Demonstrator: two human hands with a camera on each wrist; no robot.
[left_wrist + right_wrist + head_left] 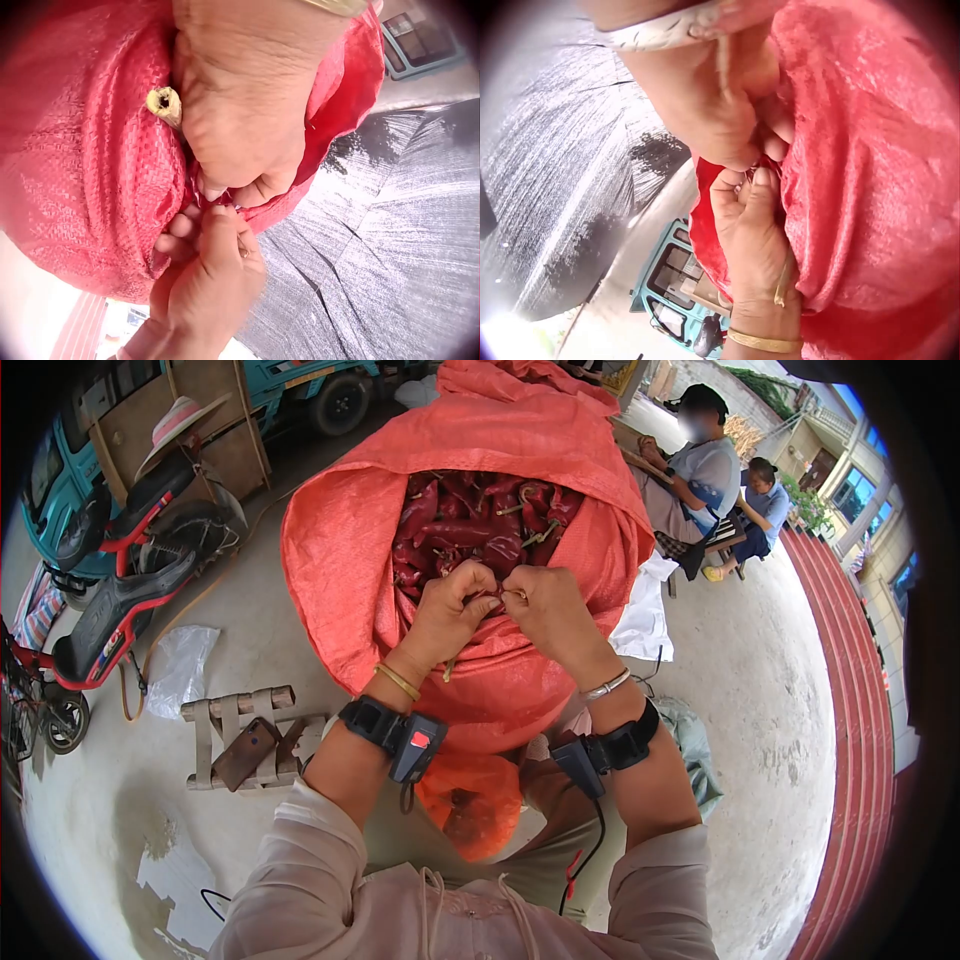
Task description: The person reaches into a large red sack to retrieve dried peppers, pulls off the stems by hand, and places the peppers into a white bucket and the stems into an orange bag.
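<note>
A large red woven sack [350,565] stands open, holding many dark red peppers [455,535]. Over its near rim, my left hand [447,612] and right hand [553,615] meet fingertip to fingertip. Both pinch a small dark red piece [763,166] between thumbs and fingers, mostly hidden by them; it looks like part of a pepper. Beside my left hand [244,112] a pale green stem [165,105] sticks out in the left wrist view. In the same view my right hand [206,281] has its fingers curled at the piece.
An orange plastic bag [468,800] hangs below the sack, between the legs. Left are a strapped wooden stool [232,705] with a phone [246,754] on it and a scooter [120,600]. Two people sit at the back right, near red steps [850,690].
</note>
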